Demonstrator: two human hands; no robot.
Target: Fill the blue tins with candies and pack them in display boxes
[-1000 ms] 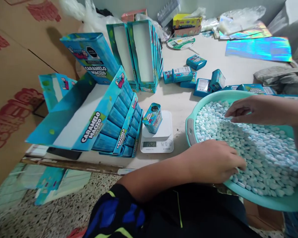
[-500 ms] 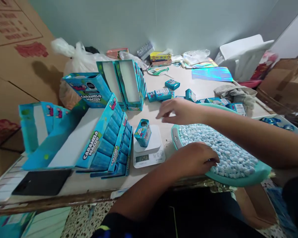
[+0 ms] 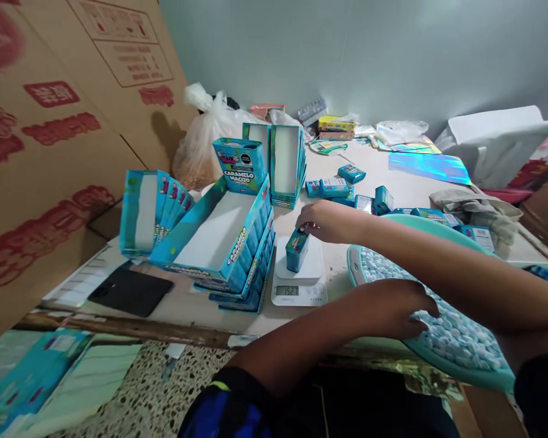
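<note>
My right hand (image 3: 322,220) is at the top of a small blue candy box (image 3: 296,250), its fingers pinched together. A small whitish candy (image 3: 302,229) shows at the fingertips. The box stands upright on a white digital scale (image 3: 317,286), whose display seems to read 15.27 or 1527. Crossed under my right arm, my left hand (image 3: 404,307) rests over pale blue and white candies (image 3: 466,331) in a turquoise tub (image 3: 354,264). Its thumb and fingers are curved but apart, with candies visible between them.
Left of the scale are stacked blue display trays (image 3: 242,255). More trays (image 3: 287,164) stand behind, and small blue boxes (image 3: 335,187) lie across the table. A black phone (image 3: 130,289) lies near the front edge. A large cardboard carton (image 3: 86,91) rises at left.
My right hand has come from above and behind the scale down to the box's top. My left thumb and fingers have spread over the candies. The view has swung left.
</note>
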